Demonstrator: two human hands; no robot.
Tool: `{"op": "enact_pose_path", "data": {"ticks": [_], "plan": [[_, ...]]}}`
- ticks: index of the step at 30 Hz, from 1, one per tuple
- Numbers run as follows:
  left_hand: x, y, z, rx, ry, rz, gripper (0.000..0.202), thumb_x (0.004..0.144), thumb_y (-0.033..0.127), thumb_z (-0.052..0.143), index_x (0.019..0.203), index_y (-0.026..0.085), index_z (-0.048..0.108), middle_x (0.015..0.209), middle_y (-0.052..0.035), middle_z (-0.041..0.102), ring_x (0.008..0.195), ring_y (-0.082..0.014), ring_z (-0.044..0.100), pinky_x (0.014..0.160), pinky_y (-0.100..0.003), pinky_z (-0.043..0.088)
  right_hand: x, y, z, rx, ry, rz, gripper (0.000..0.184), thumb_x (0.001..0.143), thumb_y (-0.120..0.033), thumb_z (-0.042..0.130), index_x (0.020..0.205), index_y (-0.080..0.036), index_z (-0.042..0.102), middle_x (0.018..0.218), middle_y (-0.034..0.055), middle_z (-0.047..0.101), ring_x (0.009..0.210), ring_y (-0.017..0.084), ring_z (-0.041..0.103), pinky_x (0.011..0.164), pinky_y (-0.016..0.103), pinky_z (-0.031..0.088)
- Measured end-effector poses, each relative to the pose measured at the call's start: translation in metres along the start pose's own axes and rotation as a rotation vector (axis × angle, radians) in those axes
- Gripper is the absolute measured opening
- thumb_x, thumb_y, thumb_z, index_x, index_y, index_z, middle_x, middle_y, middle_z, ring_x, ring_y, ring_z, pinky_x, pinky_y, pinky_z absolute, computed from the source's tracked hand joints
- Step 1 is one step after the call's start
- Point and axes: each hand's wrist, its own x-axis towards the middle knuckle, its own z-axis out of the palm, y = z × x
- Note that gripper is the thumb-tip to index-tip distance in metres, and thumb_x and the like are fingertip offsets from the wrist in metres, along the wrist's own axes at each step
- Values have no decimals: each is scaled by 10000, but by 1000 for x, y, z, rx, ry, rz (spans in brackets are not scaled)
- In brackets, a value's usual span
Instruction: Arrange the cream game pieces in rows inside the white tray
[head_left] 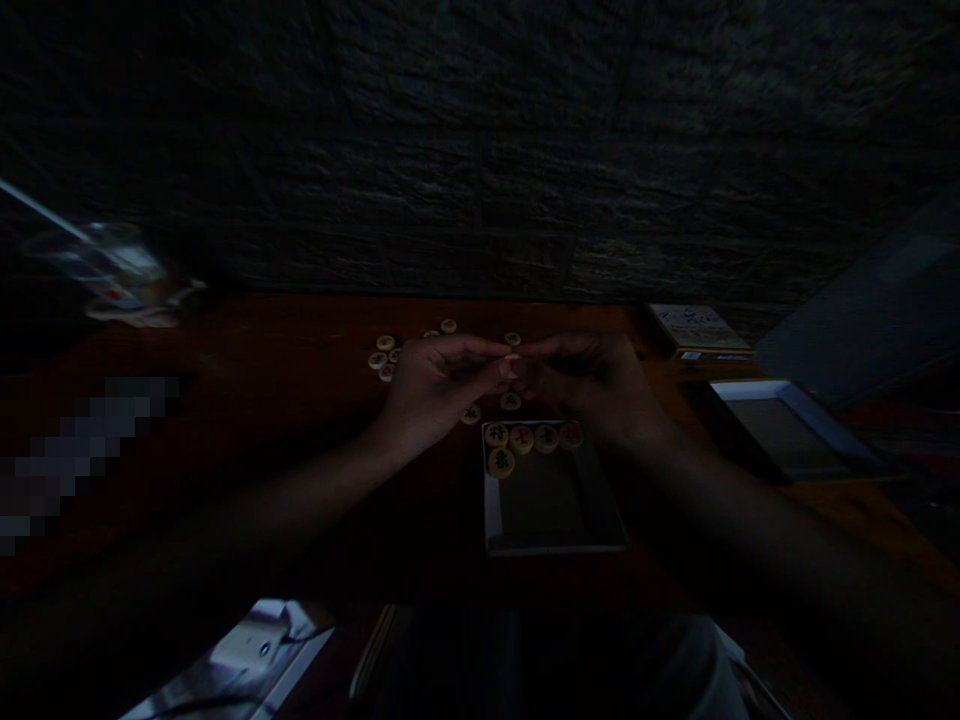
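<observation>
The scene is very dark. My left hand [435, 385] and my right hand [592, 385] meet above a dark wooden table [300, 400], fingertips pinched together on one round pale game piece [512, 366]. Just below them lies a shallow white-rimmed box [491, 510] with several round pieces [521, 438] lined along its far edge. More round pieces [384, 358] lie scattered on the table behind my left hand.
A second white-rimmed tray or lid [795, 430] sits at the right, with a flat printed box [697, 330] behind it. A clear plastic item [112, 275] rests at far left. A dark brick-pattern wall stands behind the table. Something pale lies at the bottom left [255, 650].
</observation>
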Motion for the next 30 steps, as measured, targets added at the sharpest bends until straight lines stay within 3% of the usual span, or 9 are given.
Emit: {"op": "enact_pose_path", "data": {"ticks": [6, 12, 18, 24, 30], "plan": [[-2, -1, 2, 32, -6, 30, 162, 789, 288, 862, 907, 185, 821, 878, -57, 830, 760, -198, 800, 726, -294, 667, -1, 4, 3, -40, 22, -44, 342, 784, -491, 869, 932, -184, 839, 801, 60, 808, 640, 162, 732, 592, 257, 594], [-2, -3, 3, 110, -39, 79, 216, 722, 247, 891, 905, 170, 805, 920, -77, 828, 806, -215, 797, 753, -309, 661, -2, 3, 3, -104, 74, -73, 301, 751, -455, 903, 875, -187, 845, 753, 44, 798, 611, 147, 711, 550, 222, 549], [0, -4, 2, 6, 16, -21, 264, 733, 340, 909, 919, 180, 813, 940, -79, 827, 843, -216, 796, 787, -324, 660, 1, 5, -1, -112, -19, -97, 275, 847, -443, 826, 992, -211, 852, 826, 48, 817, 730, 176, 760, 671, 258, 594], [0, -4, 1, -74, 30, -74, 278, 750, 371, 901, 921, 167, 818, 927, -77, 827, 811, -211, 796, 792, -342, 671, 0, 2, 0, -131, -50, -104, 289, 831, -423, 839, 1021, -205, 842, 880, 55, 824, 804, 199, 777, 753, 298, 621], [-2, -5, 2, 43, -13, 43, 268, 736, 262, 896, 968, 157, 813, 1023, -97, 827, 898, -218, 798, 831, -312, 648, -2, 2, 3, -105, 26, -74, 297, 761, -438, 893, 906, -185, 835, 776, 47, 799, 663, 162, 725, 609, 246, 577]]}}
